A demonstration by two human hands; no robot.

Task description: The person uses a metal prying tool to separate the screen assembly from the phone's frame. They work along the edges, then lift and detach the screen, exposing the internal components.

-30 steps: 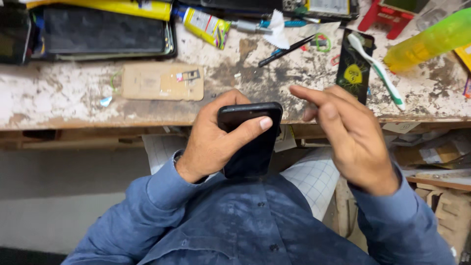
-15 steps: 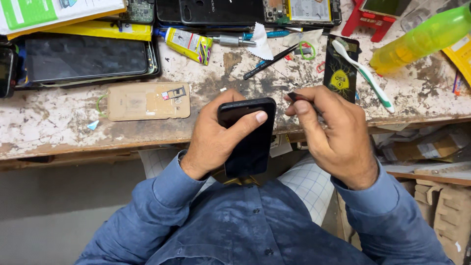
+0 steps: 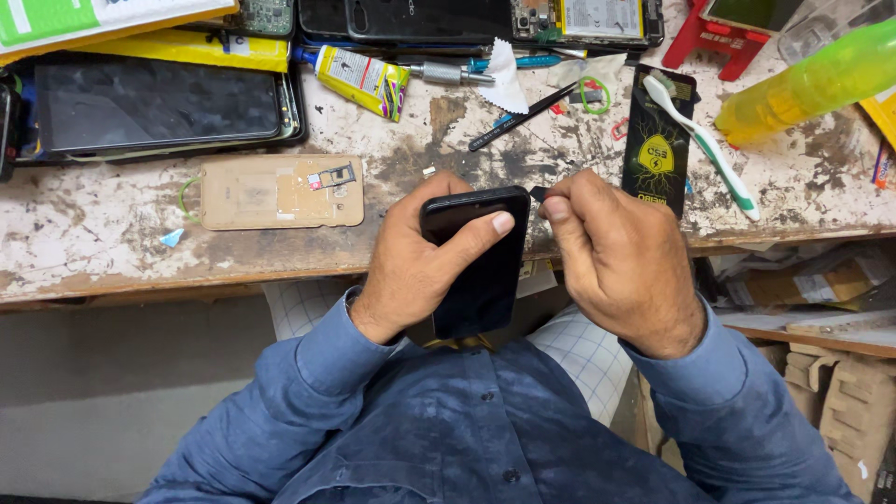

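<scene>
Closing from its open pose, right hand (image 3: pixel 621 266) now pinches a small dark tool (image 3: pixel 539 193) against the upper right edge of the black rectangular smartphone (image 3: pixel 476 261) gripped in left hand (image 3: pixel 411 266), its casing not yet opened.

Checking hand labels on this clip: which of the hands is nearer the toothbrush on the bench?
Right. The right hand sits just left of and below the toothbrush; the left hand, holding the phone, is farther left.

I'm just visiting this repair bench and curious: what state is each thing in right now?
Black phone: screen dark, gripped upright in left hand.
Right hand: pinching a small dark piece at the phone's top corner.
Tablet: lying flat, screen dark.
Tan back cover: lying detached, inner side up.
Glue tube: lying on its side.
Toothbrush: resting across a black packet.
Green bottle: lying tilted.
</scene>
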